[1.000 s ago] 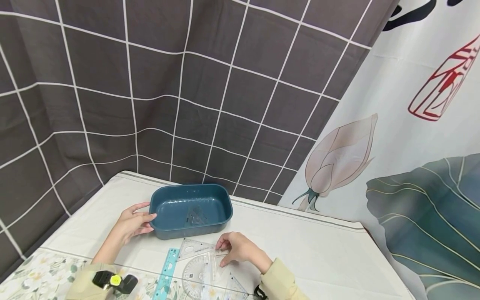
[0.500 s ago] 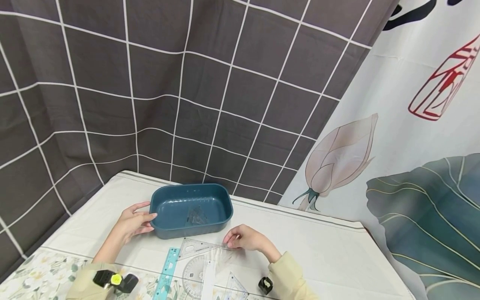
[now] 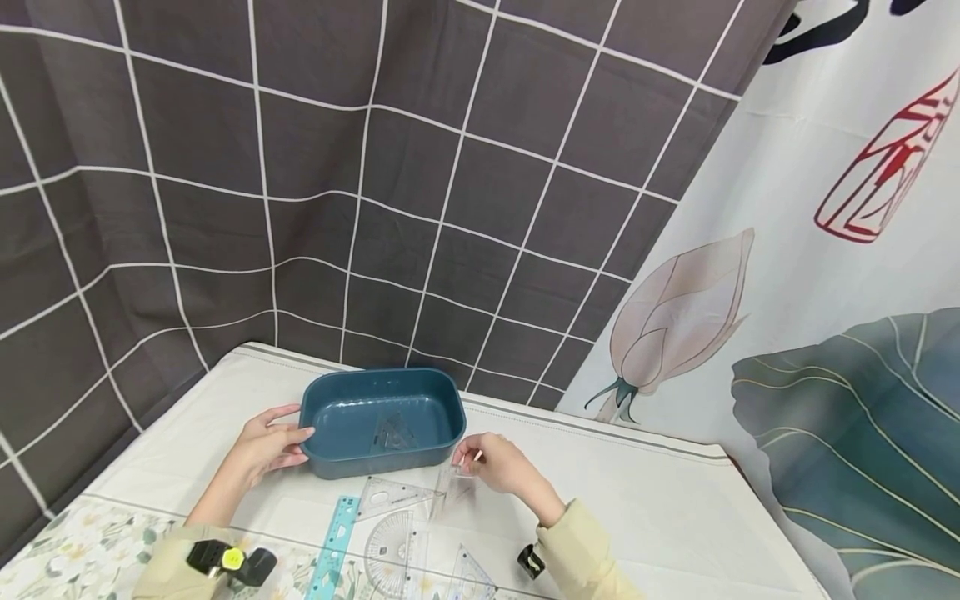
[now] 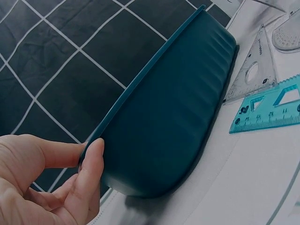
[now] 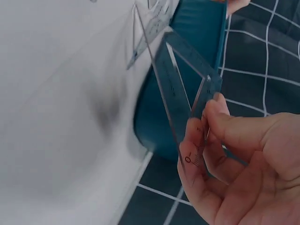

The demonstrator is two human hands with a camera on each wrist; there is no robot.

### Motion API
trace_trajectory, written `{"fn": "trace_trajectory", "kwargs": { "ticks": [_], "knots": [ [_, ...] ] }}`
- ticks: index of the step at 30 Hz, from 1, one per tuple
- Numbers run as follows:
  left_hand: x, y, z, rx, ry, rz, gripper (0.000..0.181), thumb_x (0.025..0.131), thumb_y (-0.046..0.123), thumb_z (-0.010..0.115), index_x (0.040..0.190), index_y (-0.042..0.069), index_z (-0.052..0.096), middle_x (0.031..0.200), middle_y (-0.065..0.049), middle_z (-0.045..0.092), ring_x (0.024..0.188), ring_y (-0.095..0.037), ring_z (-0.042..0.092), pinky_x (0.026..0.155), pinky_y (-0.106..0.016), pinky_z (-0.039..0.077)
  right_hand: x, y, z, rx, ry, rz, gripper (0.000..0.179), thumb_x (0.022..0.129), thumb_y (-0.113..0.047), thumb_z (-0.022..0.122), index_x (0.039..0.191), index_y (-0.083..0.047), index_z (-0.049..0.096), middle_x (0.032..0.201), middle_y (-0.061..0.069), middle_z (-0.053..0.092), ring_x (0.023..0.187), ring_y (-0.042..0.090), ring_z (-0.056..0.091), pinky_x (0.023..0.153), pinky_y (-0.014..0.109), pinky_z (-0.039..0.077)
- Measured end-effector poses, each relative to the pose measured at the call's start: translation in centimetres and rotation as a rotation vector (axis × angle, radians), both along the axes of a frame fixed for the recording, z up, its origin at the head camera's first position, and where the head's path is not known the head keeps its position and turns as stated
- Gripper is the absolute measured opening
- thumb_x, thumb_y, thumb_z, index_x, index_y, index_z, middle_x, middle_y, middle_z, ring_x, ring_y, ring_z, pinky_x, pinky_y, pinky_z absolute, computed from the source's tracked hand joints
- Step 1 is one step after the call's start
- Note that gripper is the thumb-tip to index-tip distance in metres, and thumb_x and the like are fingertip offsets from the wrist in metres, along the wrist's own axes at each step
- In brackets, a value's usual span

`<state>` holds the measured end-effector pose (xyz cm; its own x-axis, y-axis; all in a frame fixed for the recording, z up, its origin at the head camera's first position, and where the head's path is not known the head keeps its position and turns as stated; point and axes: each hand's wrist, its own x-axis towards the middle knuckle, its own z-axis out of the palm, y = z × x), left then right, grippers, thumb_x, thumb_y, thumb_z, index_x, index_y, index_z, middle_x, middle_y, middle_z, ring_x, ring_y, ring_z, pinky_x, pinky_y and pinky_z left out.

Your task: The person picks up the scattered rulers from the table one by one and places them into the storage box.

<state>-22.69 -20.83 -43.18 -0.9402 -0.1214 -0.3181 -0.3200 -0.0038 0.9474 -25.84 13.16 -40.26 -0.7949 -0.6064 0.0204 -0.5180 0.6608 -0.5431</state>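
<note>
My left hand [image 3: 264,446] pinches the left rim of a dark blue plastic basin [image 4: 164,108], thumb on one side and fingers on the other. My right hand [image 3: 501,463] holds a clear set square [image 5: 171,89] by one corner, between thumb and fingers, close to the basin's front right corner. In the right wrist view this triangle stands tilted on edge, its cut-out overlapping the basin's wall. Inside the basin lies clear triangular plastic [image 3: 394,432]. Below the basin, another clear set square [image 3: 382,497] lies flat beside a turquoise ruler [image 3: 332,546].
A clear protractor [image 3: 387,550], a clear straight ruler [image 3: 417,560] and a further set square [image 3: 471,573] lie near the table's front. The white tablecloth [image 3: 637,508] extends to the right. A dark checked curtain [image 3: 420,208] hangs behind the basin.
My right hand has lifted the set square off the group of rulers and carried it up towards the basin's front right corner. The left hand and basin have stayed in place.
</note>
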Motion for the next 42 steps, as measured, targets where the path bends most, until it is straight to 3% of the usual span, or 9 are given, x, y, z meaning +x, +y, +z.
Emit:
{"fn": "trace_trajectory", "kwargs": {
  "ticks": [5,11,17,24,29,34,42],
  "knots": [
    [-0.1,-0.1,-0.1,0.0,-0.001,0.004,0.074,0.09,0.005,0.062,0.148,-0.005,0.018,0.089,0.001,0.059,0.061,-0.006,0.057,0.064,-0.022,0.061,0.3,-0.4,1.3,-0.009,0.026,-0.01,0.015,0.086,0.007,0.059,0.086,-0.005,0.069,0.074,0.0,0.064,0.062,0.005,0.049,0.055,0.017,0.041],
    [-0.2,-0.1,0.0,-0.003,-0.003,0.004,0.074,0.09,0.005,0.063,0.149,-0.005,0.017,0.089,0.001,0.059,0.061,-0.006,0.057,0.063,-0.022,0.061,-0.8,-0.8,2.4,-0.07,-0.062,0.045,0.021,0.085,0.012,0.052,0.092,0.001,0.068,0.081,0.009,0.066,0.07,0.01,0.057,0.058,0.015,0.045],
    [-0.1,-0.1,-0.2,0.006,0.005,-0.003,0.074,0.09,0.005,0.063,0.148,-0.005,0.018,0.089,0.002,0.059,0.062,-0.006,0.057,0.064,-0.022,0.061,-2.2,-1.9,3.4,-0.146,-0.171,0.066,0.012,0.092,0.003,0.057,0.099,0.005,0.066,0.085,0.015,0.064,0.066,0.007,0.051,0.056,0.016,0.045],
    [0.1,0.0,-0.4,-0.007,0.006,-0.009,0.074,0.09,0.005,0.062,0.148,-0.005,0.018,0.086,0.003,0.06,0.062,-0.007,0.057,0.063,-0.022,0.061,-3.6,-3.8,4.3,-0.256,-0.324,-0.03,0.019,0.092,0.0,0.059,0.107,0.011,0.064,0.09,0.024,0.065,0.069,0.014,0.058,0.06,0.021,0.052],
    [0.3,0.0,-0.5,-0.024,-0.005,0.001,0.073,0.09,0.006,0.062,0.148,-0.005,0.019,0.087,0.001,0.059,0.062,-0.007,0.057,0.063,-0.021,0.06,-4.6,-5.4,4.4,-0.29,-0.332,-0.075,0.018,0.092,-0.002,0.059,0.106,0.008,0.066,0.089,0.022,0.067,0.068,0.017,0.059,0.059,0.025,0.053],
    [0.3,0.0,-0.5,-0.026,0.001,0.005,0.074,0.089,0.006,0.063,0.148,-0.005,0.019,0.086,0.001,0.06,0.062,-0.007,0.057,0.063,-0.021,0.06,-5.5,-6.8,4.0,-0.321,-0.313,-0.138,0.016,0.09,0.0,0.062,0.102,0.007,0.068,0.083,0.018,0.067,0.062,0.012,0.055,0.057,0.024,0.052],
    [0.0,0.0,-0.4,-0.02,0.005,0.004,0.074,0.089,0.006,0.063,0.148,-0.005,0.019,0.083,0.003,0.059,0.061,-0.007,0.057,0.062,-0.021,0.06,-7.0,-8.5,1.1,-0.361,-0.292,-0.262,0.012,0.085,0.003,0.068,0.095,0.007,0.071,0.081,0.022,0.071,0.058,0.016,0.062,0.052,0.022,0.056]
  ]
}}
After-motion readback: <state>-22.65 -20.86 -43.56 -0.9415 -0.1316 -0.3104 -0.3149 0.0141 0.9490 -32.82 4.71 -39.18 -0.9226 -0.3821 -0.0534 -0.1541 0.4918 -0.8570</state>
